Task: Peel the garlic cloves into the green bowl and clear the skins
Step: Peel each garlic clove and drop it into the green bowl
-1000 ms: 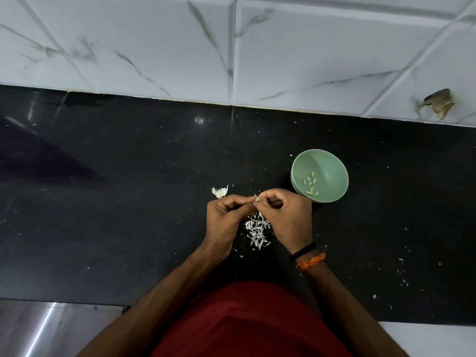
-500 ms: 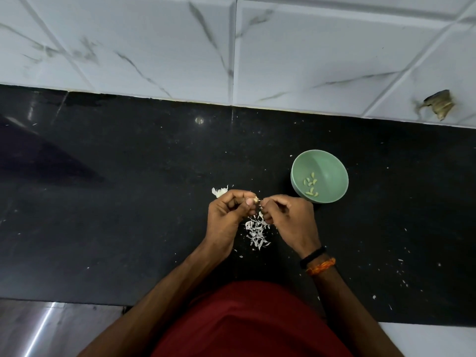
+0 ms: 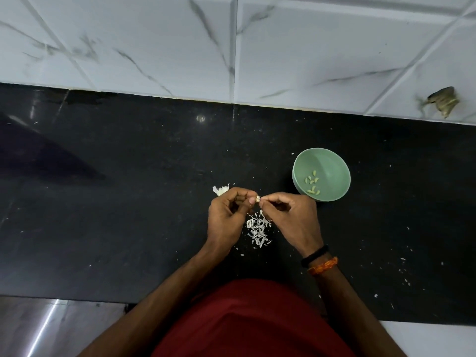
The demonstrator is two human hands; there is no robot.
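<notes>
A small garlic clove (image 3: 257,198) is pinched at the fingertips of my left hand (image 3: 226,217). My right hand (image 3: 291,217) meets it from the right, its thumb and forefinger nipping the clove's skin. Below the two hands a pile of white garlic skins (image 3: 258,229) lies on the black counter. The green bowl (image 3: 332,161) stands just right of my right hand, with several peeled cloves (image 3: 312,185) inside. A white remnant of the garlic bulb (image 3: 220,189) lies behind my left hand.
The black stone counter (image 3: 128,202) runs across the view, with white marble wall tiles (image 3: 154,42) behind it. Skin flecks (image 3: 401,269) are scattered at the right. A broken hole (image 3: 443,100) marks the tile at the far right. The counter's front edge is near my body.
My hands have drawn slightly apart, and the clove now shows between the fingertips. My right wrist has shifted a little to the right and down.
</notes>
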